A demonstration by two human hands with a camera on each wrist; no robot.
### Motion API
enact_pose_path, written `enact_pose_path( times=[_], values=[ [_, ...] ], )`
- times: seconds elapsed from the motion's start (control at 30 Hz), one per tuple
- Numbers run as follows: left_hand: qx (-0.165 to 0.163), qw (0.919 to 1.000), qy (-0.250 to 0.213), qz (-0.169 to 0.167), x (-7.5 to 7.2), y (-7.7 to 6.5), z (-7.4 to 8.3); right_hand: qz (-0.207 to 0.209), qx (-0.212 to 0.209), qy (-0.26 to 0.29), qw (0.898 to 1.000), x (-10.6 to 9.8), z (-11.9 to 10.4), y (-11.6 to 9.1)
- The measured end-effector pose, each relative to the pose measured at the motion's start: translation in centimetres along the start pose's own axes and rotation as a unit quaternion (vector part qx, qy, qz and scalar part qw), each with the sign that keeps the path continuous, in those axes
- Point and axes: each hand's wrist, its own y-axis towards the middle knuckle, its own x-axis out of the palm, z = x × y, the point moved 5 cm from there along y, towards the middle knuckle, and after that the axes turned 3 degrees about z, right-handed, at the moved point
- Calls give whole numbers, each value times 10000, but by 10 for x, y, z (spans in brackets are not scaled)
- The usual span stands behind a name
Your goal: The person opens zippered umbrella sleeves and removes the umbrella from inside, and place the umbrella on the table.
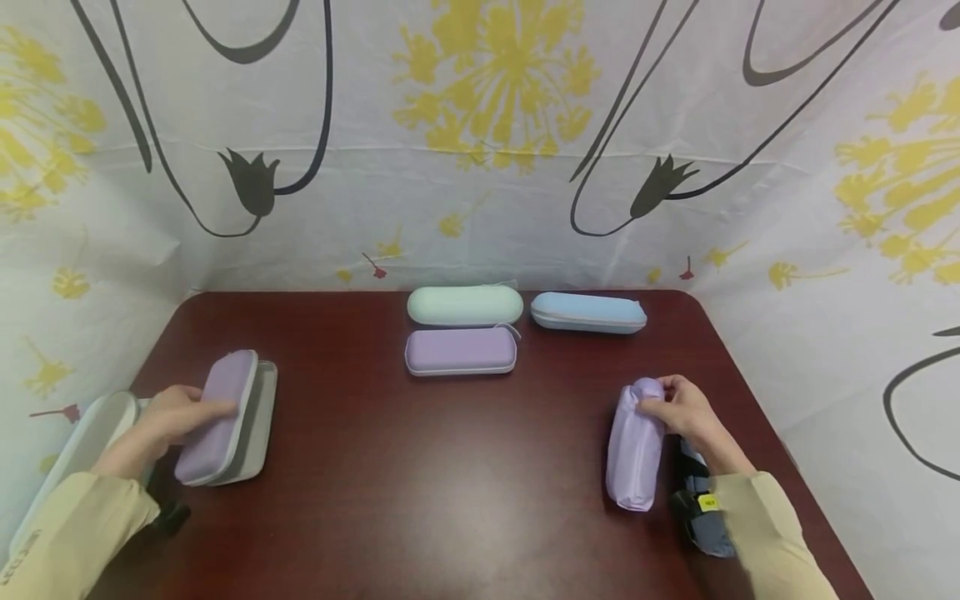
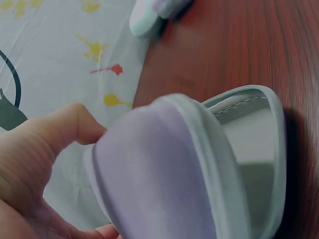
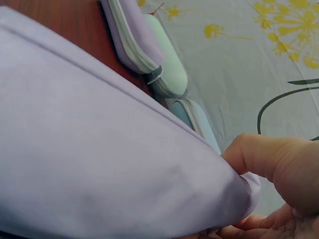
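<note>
At the left of the table, my left hand (image 1: 176,412) grips the lavender lid of a zip-around hard case (image 1: 221,404), thumb on one side. The case stands partly open, its grey-lined half (image 2: 254,154) showing beside the lid in the left wrist view. On the right side, my right hand (image 1: 682,408) pinches the far end of a lavender folded umbrella (image 1: 635,454) in smooth fabric. Its long body fills much of the right wrist view. Some fingers are hidden behind it.
Pale green (image 1: 465,306), lavender (image 1: 461,351) and light blue (image 1: 588,312) cases lie at the back. A pale open case (image 1: 90,450) sits by the left edge, partly under my forearm. A blue-grey fabric bundle (image 1: 708,529) lies beside my right forearm. Patterned cloth (image 1: 480,208) encloses the table.
</note>
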Motion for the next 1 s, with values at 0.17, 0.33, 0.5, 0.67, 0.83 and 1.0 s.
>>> enact_pose_path(
  times=[0.17, 0.33, 0.5, 0.67, 0.83, 1.0],
  values=[
    [420, 9919, 1103, 477, -5, 2, -2, 102, 18, -557, 9984, -3, -2, 1],
    [789, 9773, 1730, 931, -5, 5, -1, 142, 163, -942, 9953, -4, -2, 2],
    [813, 9722, 1854, 1175, -4, 5, -2, 147, 95, -1369, 9904, -5, -7, 3],
    [791, 9700, 1893, 1305, -1, 5, -3, 56, 89, -1796, 9837, -3, -4, 4],
    [776, 9696, 1861, 1384, -1, 5, -2, -94, 156, -1917, 9813, 2, 3, 6],
    [685, 9709, 1809, 1410, -1, 4, -2, -162, 211, -1869, 9820, 5, 4, 7]
  ],
)
